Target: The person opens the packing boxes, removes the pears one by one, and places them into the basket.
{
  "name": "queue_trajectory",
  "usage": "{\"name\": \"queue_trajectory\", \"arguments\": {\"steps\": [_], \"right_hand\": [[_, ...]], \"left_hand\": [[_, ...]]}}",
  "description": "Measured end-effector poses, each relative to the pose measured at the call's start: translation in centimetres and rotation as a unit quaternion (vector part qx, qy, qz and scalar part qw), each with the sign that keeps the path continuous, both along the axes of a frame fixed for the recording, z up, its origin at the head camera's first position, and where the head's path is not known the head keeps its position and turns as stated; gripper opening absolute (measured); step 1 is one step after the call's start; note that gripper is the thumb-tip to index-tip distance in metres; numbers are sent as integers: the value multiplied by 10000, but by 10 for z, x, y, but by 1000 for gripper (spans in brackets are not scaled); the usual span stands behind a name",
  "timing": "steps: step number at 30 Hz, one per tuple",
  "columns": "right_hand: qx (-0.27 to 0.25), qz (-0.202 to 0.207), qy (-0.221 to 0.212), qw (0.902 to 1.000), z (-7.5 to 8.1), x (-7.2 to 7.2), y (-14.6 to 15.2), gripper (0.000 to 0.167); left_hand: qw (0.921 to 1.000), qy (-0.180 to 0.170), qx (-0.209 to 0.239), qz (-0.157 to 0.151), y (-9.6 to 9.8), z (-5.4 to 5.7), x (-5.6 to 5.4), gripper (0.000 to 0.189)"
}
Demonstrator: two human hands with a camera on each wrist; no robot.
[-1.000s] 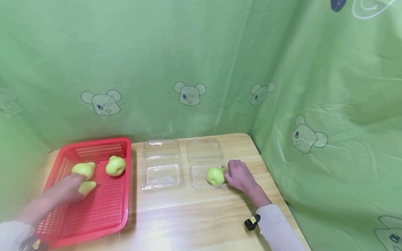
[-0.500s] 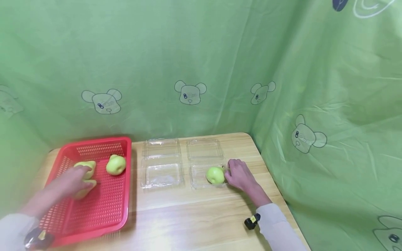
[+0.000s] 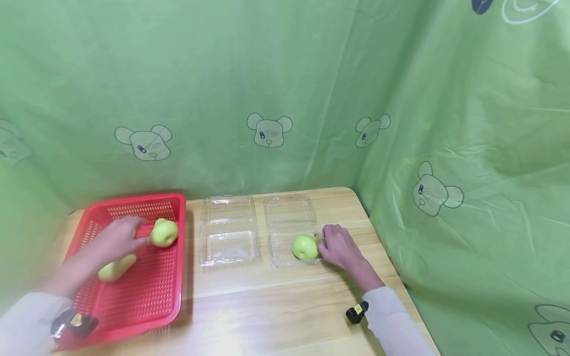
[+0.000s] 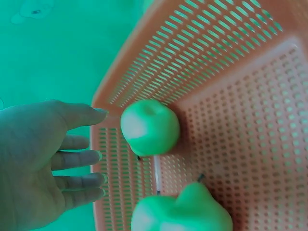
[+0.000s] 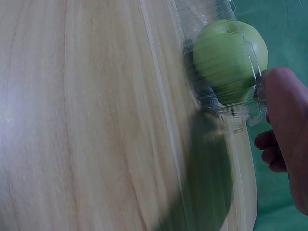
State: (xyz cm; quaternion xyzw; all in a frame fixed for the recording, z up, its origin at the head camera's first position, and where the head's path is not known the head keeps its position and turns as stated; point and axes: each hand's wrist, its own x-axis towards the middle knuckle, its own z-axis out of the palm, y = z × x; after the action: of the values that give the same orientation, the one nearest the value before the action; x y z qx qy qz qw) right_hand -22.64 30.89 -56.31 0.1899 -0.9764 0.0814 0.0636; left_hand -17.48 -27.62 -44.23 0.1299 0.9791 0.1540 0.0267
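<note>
Over the red basket (image 3: 180, 277), my left hand (image 3: 111, 240) stretches its straight fingers toward a yellow-green pear (image 3: 164, 233). The left wrist view has this pear (image 4: 150, 127) with its round base facing the camera, apart from the fingers. Two more pears (image 4: 204, 211) sit side by side below it; one pear (image 3: 117, 268) shows under the hand, the other is mostly hidden. On the right, my right hand (image 3: 340, 249) pinches the rim of a clear plastic container (image 5: 255, 89) between thumb and fingers. A green apple (image 3: 305, 247) lies in that container.
A second clear hinged container (image 3: 229, 247) stands open between the basket and the right-hand container, its lid (image 3: 229, 208) folded toward the back. Green curtain (image 3: 213, 89) surrounds the back and sides of the wooden table (image 3: 249, 306).
My left hand has moved from the two left pears toward the back right of the basket, its fingers straightening near the other pear. The right hand stays at the container's edge.
</note>
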Motion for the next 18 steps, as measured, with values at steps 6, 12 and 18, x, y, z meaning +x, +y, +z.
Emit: {"name": "queue_trajectory", "arguments": {"steps": [6,12,18], "right_hand": [[-23,27,86,10000,-1,-1,-1,18],[-57,16,92,9999,0,0,-1,18],[-38,-32,21,10000,-1,0,-1,18]], "left_hand": [[9996,-90,217,145,11,5,-6,60],[9982,-227,475,275,33,10,-12,63],[9976,-226,600,268,60,19,-19,61]]}}
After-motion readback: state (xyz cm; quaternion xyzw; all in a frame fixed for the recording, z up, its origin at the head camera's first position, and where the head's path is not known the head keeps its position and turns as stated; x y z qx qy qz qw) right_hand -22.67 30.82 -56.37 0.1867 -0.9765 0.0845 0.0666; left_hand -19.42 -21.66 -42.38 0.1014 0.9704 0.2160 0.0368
